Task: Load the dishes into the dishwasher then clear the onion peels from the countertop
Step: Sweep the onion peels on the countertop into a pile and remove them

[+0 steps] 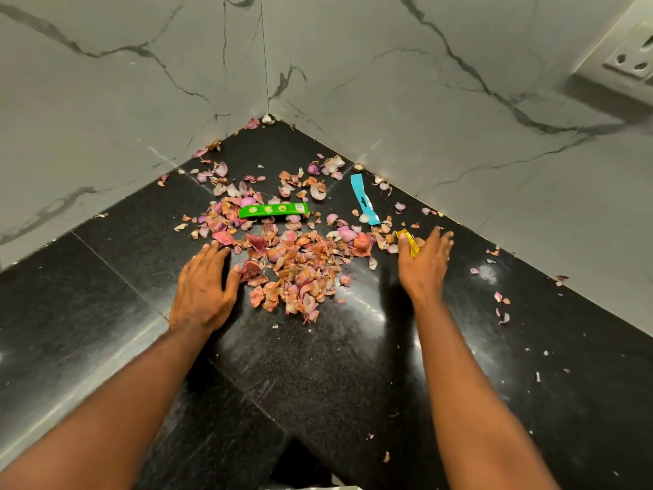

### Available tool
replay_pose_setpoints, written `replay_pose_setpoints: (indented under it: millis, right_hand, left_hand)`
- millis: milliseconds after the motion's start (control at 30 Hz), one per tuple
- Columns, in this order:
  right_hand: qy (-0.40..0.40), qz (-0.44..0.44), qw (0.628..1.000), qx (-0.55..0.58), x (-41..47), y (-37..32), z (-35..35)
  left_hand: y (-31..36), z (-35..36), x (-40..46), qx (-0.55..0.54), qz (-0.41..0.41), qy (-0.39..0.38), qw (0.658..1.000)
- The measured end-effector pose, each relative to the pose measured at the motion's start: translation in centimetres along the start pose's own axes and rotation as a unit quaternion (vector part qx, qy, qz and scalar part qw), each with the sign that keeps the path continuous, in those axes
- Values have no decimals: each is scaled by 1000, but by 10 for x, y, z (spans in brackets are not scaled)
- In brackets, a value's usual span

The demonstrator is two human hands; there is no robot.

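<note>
onion peels heaped between both open hands

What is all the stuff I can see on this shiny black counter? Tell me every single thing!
onion peels: too many to count, pink, purple and brown, heaped in the middle of the countertop, with loose bits out to the corner and the right edge
green wrapper: one, bright green, lying flat on the far side of the heap
blue wrapper: one, light blue, right of the green one, near the right wall
yellow wrapper: one, yellow, beside the right hand
countertop: one, glossy black
walls: two, grey marble, meeting in a corner
socket: one, white, upper right wall
left hand: open, flat on the counter, left of the heap
right hand: open, right of the heap
</note>
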State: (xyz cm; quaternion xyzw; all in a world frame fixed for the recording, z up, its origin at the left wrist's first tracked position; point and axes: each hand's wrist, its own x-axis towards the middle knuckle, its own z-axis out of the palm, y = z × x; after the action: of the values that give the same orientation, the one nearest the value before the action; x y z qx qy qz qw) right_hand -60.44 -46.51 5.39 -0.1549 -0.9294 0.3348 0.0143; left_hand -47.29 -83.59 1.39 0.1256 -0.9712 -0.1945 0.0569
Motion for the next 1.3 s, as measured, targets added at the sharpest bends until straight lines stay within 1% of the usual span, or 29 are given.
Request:
replay_pose_setpoints:
  millis: [67,100,233,300,333,367,467,633,700,733,800,833,867,900,967,1000,1067,1100,1133,1200,1233,1267,1300]
  right_hand:
    - [-56,19,998,-6,3,-5,7]
    - [-77,4,997,-1,0,-11,15]
    - [-177,-102,976,71,-38,-32,53]
    - [-210,-163,961,79,-66,-40,59]
    - [-216,-176,956,91,-78,-44,55]
    - [-209,-191,953,111,-87,-48,52]
    - [-118,-229,955,145,-96,-43,48]
    - [-71,-244,953,168,-93,-43,28]
    - [-42,-248,956,150,-86,-40,17]
    - [-40,-244,960,133,-82,-36,12]
    - [-75,-225,966,103,-73,-21,1]
    - [-92,-203,970,94,-68,-12,-4]
    - [-85,-175,976,101,-65,-2,-12]
    - [-53,-146,981,115,-62,8,-18]
    - [59,-102,985,127,-56,34,-34]
    - [116,-80,984,108,-52,47,-42]
    - [195,-24,980,14,-40,78,-56]
    - [206,16,978,-37,-33,93,-61]
    - [192,63,977,-70,-28,104,-66]
    - [122,132,980,-82,-24,113,-67]
    - [80,128,986,-76,-25,111,-64]
    - [42,98,993,-59,-28,106,-60]
    - [7,50,999,-18,-33,99,-52]
  left_hand:
    - [0,0,0,1,0,-1,1000]
    - [0,-1,0,1,-1,-2,1000]
    - [-1,-1,1,-1,-2,-4,1000]
    - [-1,-1,0,-2,-3,-5,1000]
    - [0,-2,0,-3,-4,-5,1000]
    - [0,-2,0,-3,-4,-5,1000]
    - [1,-3,0,-6,-5,-6,1000]
    - [1,-3,0,-9,-1,-1,1000]
    - [-1,-3,1,-9,1,2,1000]
    - [-1,-2,1,-9,2,3,1000]
    - [0,-1,1,-11,3,3,1000]
    - [0,-1,2,-11,3,4,1000]
    - [0,-1,2,-10,4,5,1000]
    - [0,-1,2,-9,3,5,1000]
    - [0,-1,2,-9,2,4,1000]
    - [0,-2,2,-8,1,3,1000]
    - [1,-1,1,-6,4,2,1000]
    - [0,0,2,-4,8,3,1000]
    - [0,0,2,-3,11,4,1000]
    - [-2,1,2,-6,17,9,1000]
    - [-2,1,2,-9,21,11,1000]
    - [-2,1,2,-16,24,12,1000]
    - [-2,1,2,-24,30,13,999]
